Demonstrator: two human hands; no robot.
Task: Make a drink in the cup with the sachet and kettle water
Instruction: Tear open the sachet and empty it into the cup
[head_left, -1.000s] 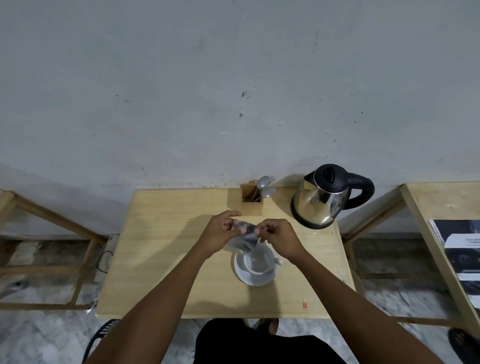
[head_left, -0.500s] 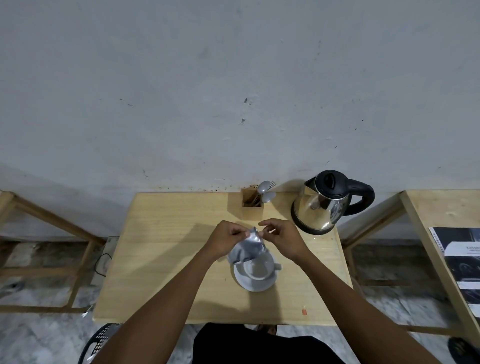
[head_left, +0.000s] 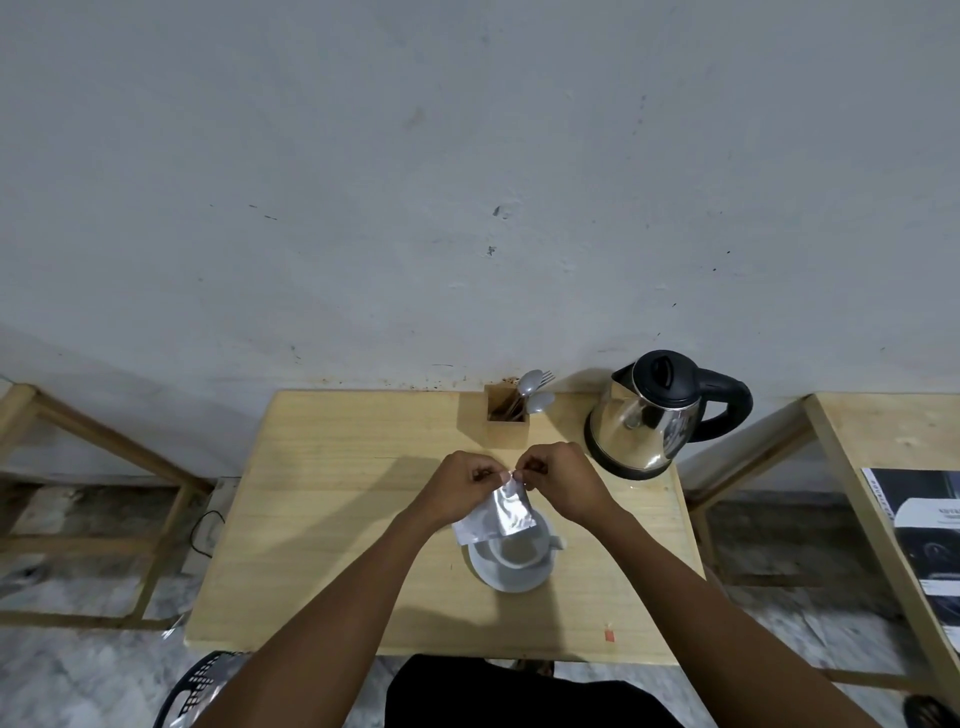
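Observation:
A silver sachet hangs just above a white cup, which stands on a white saucer on the wooden table. My left hand and my right hand both pinch the sachet's top edge, fingertips almost touching. The sachet's lower part droops over the cup's far-left rim. A steel kettle with a black lid and handle stands at the table's back right, apart from both hands.
A wooden holder with spoons and a fork stands at the back edge, left of the kettle. A second wooden table with printed sheets is at the right. A wooden frame stands at the left. A black basket sits below the front left corner.
The sachet was bunched between my hands over the cup; it now hangs unfolded from its top edge, pinched by both hands. My hands have lifted slightly and drawn close together.

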